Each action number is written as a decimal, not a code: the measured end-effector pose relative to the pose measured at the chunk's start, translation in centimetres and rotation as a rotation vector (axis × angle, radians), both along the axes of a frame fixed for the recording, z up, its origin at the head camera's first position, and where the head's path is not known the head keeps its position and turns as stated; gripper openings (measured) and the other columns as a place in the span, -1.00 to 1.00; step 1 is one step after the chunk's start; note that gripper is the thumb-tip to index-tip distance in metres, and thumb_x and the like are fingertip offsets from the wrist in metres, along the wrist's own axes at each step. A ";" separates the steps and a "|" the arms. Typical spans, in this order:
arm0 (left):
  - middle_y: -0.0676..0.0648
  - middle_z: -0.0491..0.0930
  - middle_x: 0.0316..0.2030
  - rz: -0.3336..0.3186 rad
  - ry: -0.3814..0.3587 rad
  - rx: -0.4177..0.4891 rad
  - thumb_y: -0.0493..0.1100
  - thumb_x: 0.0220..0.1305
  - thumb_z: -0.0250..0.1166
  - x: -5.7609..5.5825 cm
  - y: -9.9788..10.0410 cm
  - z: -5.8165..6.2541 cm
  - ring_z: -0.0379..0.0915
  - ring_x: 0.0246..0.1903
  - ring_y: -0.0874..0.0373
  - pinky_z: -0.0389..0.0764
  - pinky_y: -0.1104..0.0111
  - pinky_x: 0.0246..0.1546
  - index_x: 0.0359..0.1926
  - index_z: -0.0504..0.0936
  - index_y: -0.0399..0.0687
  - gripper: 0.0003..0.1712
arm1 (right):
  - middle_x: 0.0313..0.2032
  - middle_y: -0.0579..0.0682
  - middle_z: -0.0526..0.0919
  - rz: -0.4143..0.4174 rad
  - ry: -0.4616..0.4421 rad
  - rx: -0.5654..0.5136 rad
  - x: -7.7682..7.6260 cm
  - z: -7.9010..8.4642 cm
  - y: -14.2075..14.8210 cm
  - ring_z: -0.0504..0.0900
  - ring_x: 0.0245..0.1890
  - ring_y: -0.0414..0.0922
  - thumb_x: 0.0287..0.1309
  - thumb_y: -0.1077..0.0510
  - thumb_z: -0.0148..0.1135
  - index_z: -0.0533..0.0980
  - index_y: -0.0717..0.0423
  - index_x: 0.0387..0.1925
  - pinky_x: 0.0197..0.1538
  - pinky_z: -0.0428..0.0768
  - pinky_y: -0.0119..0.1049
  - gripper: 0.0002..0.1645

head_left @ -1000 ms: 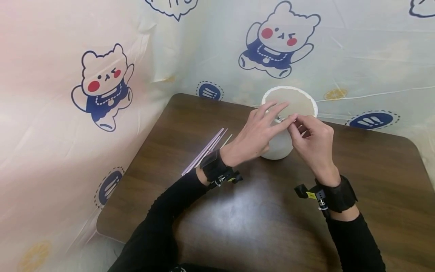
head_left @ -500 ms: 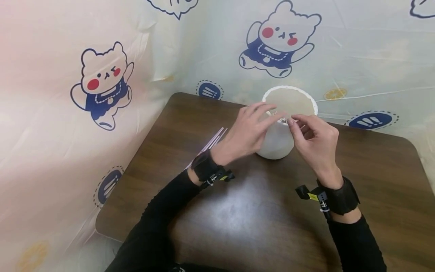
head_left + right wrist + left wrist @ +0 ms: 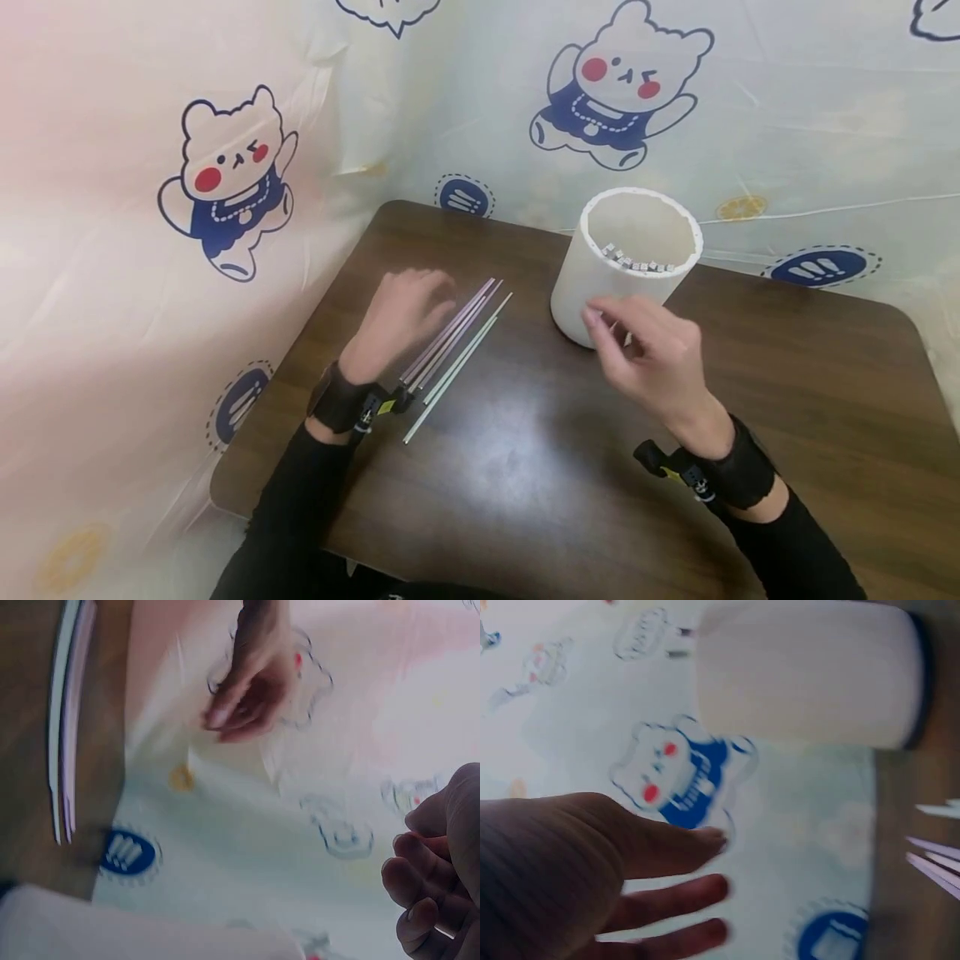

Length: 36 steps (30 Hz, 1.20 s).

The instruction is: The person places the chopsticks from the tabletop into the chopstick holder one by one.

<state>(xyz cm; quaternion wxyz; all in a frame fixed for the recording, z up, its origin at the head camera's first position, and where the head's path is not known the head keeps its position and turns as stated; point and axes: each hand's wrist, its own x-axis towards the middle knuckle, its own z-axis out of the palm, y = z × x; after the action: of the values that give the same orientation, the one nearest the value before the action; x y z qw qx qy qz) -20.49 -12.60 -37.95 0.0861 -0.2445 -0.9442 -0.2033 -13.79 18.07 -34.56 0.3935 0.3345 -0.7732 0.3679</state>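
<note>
My left hand (image 3: pixel 405 312) hovers blurred at the left of the table, beside lilac thin sticks (image 3: pixel 447 331) and pale green thin sticks (image 3: pixel 451 380) that lie slanting on the wood. Its fingers are relaxed and hold nothing. In front of the white cylindrical container (image 3: pixel 585 275), my right hand (image 3: pixel 652 354) is raised with loosely curled fingers. Nothing shows between its thumb and fingertips (image 3: pixel 401 877) in the right wrist view. Small silvery cube-like ends (image 3: pixel 639 267) line the near inner rim of the container; what is below them is hidden.
The brown wooden table (image 3: pixel 525 517) has rounded corners. A pale curtain (image 3: pixel 465 100) printed with cartoon bears hangs behind and to the left. The container stands near the table's back edge.
My left hand has moved from the container's rim leftward to near the sticks. My right hand has drawn back toward me from the rim, leaving the container's opening in view.
</note>
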 end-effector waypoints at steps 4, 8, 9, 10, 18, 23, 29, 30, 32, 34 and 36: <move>-0.08 0.72 -0.34 0.019 -0.205 -0.056 -0.17 0.26 0.43 1.0 -2.4 -3.3 0.56 -0.45 0.10 0.59 0.29 -0.38 -0.05 0.67 -0.14 -0.73 | -0.54 -0.03 0.65 0.078 0.018 0.094 1.1 -0.9 -1.3 0.49 -0.60 -0.25 0.38 0.11 0.19 0.70 0.29 -0.28 -0.54 0.47 -0.51 -0.68; -0.03 0.65 -0.47 0.065 -0.391 -0.079 -0.19 0.22 0.45 1.9 -4.4 -5.8 0.49 -0.53 0.14 0.51 0.34 -0.49 -0.13 0.67 -0.15 -0.77 | -0.51 -0.07 0.66 0.132 0.005 0.147 2.0 -2.0 -2.5 0.50 -0.60 -0.32 0.38 0.14 0.16 0.70 0.26 -0.26 -0.56 0.48 -0.53 -0.71; -0.03 0.63 -0.48 0.077 -0.434 -0.076 -0.20 0.22 0.45 2.1 -4.9 -6.2 0.48 -0.53 0.13 0.50 0.34 -0.49 -0.14 0.67 -0.14 -0.78 | -0.51 -0.08 0.66 0.147 -0.002 0.154 2.3 -2.3 -2.8 0.50 -0.60 -0.33 0.38 0.15 0.16 0.70 0.25 -0.26 -0.56 0.48 -0.55 -0.72; -0.03 0.62 -0.49 0.091 -0.478 -0.068 -0.20 0.23 0.44 2.3 -5.3 -6.6 0.48 -0.53 0.13 0.50 0.35 -0.50 -0.14 0.66 -0.13 -0.79 | -0.52 -0.10 0.64 0.157 -0.005 0.163 2.5 -2.6 -3.1 0.49 -0.60 -0.34 0.37 0.16 0.15 0.70 0.23 -0.26 -0.56 0.46 -0.56 -0.73; -0.08 0.63 -0.40 0.165 -0.601 0.001 -0.22 0.28 0.40 3.5 -6.9 -7.5 0.48 -0.44 0.07 0.50 0.32 -0.41 -0.06 0.66 -0.11 -0.78 | -0.47 -0.13 0.62 0.210 -0.059 0.232 3.5 -4.6 -4.2 0.44 -0.60 -0.36 0.35 0.19 0.17 0.67 0.16 -0.23 -0.57 0.41 -0.55 -0.83; -0.08 0.63 -0.38 0.173 -0.592 0.014 -0.23 0.30 0.38 3.8 -7.2 -7.8 0.47 -0.43 0.08 0.49 0.32 -0.39 -0.02 0.66 -0.11 -0.76 | -0.46 -0.14 0.61 0.209 -0.088 0.253 3.6 -5.5 -4.2 0.44 -0.60 -0.37 0.31 0.21 0.20 0.66 0.15 -0.23 -0.58 0.41 -0.55 -0.86; -0.06 0.63 -0.33 0.185 -0.575 0.023 -0.21 0.32 0.37 3.8 -7.0 -8.3 0.49 -0.38 0.08 0.50 0.32 -0.35 0.01 0.65 -0.08 -0.74 | -0.47 -0.16 0.61 0.218 -0.122 0.260 3.7 -6.3 -4.2 0.45 -0.59 -0.38 0.29 0.22 0.23 0.66 0.12 -0.23 -0.57 0.39 -0.59 -0.88; -0.06 0.63 -0.33 0.191 -0.576 0.026 -0.21 0.32 0.36 3.8 -7.0 -8.4 0.49 -0.38 0.08 0.50 0.32 -0.35 0.02 0.65 -0.08 -0.74 | -0.47 -0.16 0.61 0.219 -0.123 0.263 3.7 -6.4 -4.3 0.45 -0.59 -0.38 0.28 0.22 0.23 0.66 0.12 -0.23 -0.57 0.39 -0.59 -0.89; -0.06 0.63 -0.34 0.204 -0.566 0.024 -0.21 0.31 0.36 3.8 -6.9 -8.5 0.48 -0.40 0.08 0.49 0.32 -0.38 0.02 0.65 -0.08 -0.73 | -0.46 -0.17 0.61 0.221 -0.126 0.269 3.7 -6.7 -4.3 0.45 -0.59 -0.39 0.27 0.23 0.24 0.66 0.12 -0.23 -0.58 0.38 -0.60 -0.89; -0.06 0.62 -0.38 0.209 -0.537 0.012 -0.18 0.31 0.37 3.8 -6.6 -8.7 0.48 -0.44 0.09 0.47 0.32 -0.42 0.01 0.66 -0.09 -0.73 | -0.47 -0.18 0.61 0.217 -0.133 0.274 3.7 -6.9 -4.3 0.43 -0.59 -0.39 0.27 0.22 0.24 0.66 0.11 -0.23 -0.58 0.36 -0.60 -0.89; -0.05 0.61 -0.41 0.209 -0.494 -0.008 -0.14 0.30 0.38 3.8 -6.3 -8.9 0.46 -0.47 0.10 0.44 0.33 -0.45 -0.01 0.66 -0.11 -0.73 | -0.47 -0.18 0.60 0.211 -0.139 0.279 3.7 -7.0 -4.2 0.41 -0.60 -0.39 0.28 0.22 0.24 0.66 0.11 -0.23 -0.58 0.35 -0.60 -0.89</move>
<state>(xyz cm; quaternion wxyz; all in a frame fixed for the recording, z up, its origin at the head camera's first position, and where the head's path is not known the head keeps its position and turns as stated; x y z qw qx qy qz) -16.70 -18.89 -46.88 -0.1272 -0.0889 -0.9575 -0.2431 -10.11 13.83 -41.59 0.2482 0.4390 -0.8027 0.3184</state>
